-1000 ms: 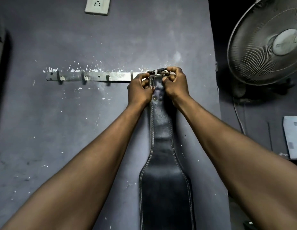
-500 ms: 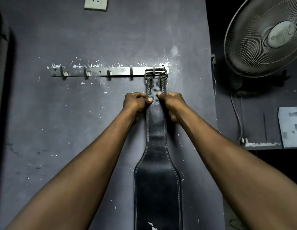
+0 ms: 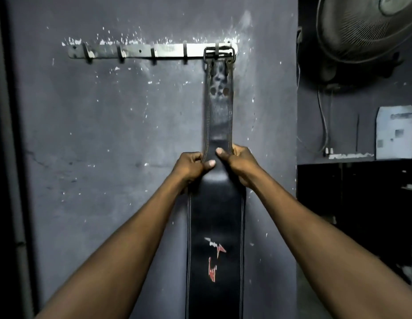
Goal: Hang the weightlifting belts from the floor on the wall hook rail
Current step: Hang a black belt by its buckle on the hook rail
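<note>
A black leather weightlifting belt (image 3: 218, 116) hangs flat against the grey wall. Its metal buckle (image 3: 219, 55) sits over the rightmost hook of the metal hook rail (image 3: 140, 51). The belt widens below my hands and carries a red and white logo low down. My left hand (image 3: 193, 166) grips the belt's left edge where the narrow strap meets the wide part, thumb on the front. My right hand (image 3: 237, 160) grips the right edge at the same height, thumb across the front. The other hooks on the rail are bare.
A wall fan (image 3: 370, 26) hangs at the upper right, with cables running down below it. A dark cabinet (image 3: 352, 203) stands to the right, a sheet of paper (image 3: 394, 132) propped above it. A dark vertical frame (image 3: 7, 157) runs along the left edge.
My hands have left the buckle and slid down the belt to the start of its wide part. The buckle stays on the rightmost hook. The view has tilted lower.
</note>
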